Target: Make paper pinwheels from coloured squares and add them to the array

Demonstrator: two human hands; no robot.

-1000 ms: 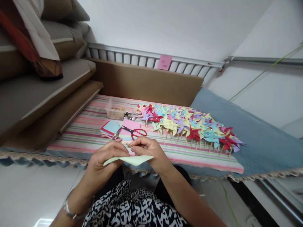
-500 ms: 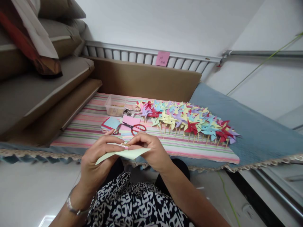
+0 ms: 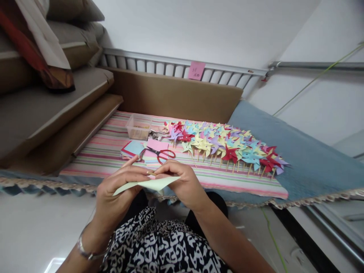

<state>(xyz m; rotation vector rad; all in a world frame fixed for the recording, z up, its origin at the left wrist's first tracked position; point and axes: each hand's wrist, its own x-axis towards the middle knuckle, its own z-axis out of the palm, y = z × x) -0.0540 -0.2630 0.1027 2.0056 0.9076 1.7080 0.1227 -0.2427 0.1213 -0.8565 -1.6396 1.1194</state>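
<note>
A pale green paper piece (image 3: 153,184), curved like a part-folded pinwheel, is held low in front of my lap. My left hand (image 3: 118,191) grips it with the thumb side below and the fingers along its far side. My right hand (image 3: 183,184) pinches the short tan end of a wooden stick (image 3: 151,173) just behind the paper. The rest of the stick is hidden by the fingers and paper. Beyond my hands lie red-handled scissors (image 3: 163,153), blades open, partly over pink paper squares (image 3: 156,145).
Many finished paper pinwheels (image 3: 216,144) on sticks lie in rows on the striped cloth (image 3: 96,151). A clear plastic box (image 3: 138,129) holds small sticks. Beside the scissors is a stack of blue and red paper (image 3: 133,148). Grey cushions (image 3: 57,91) are piled on the left.
My hands have barely moved. The paper's right part has shifted slightly upward, and the fingers have adjusted a little around the stick's end. Everything on the cloth stays in place.
</note>
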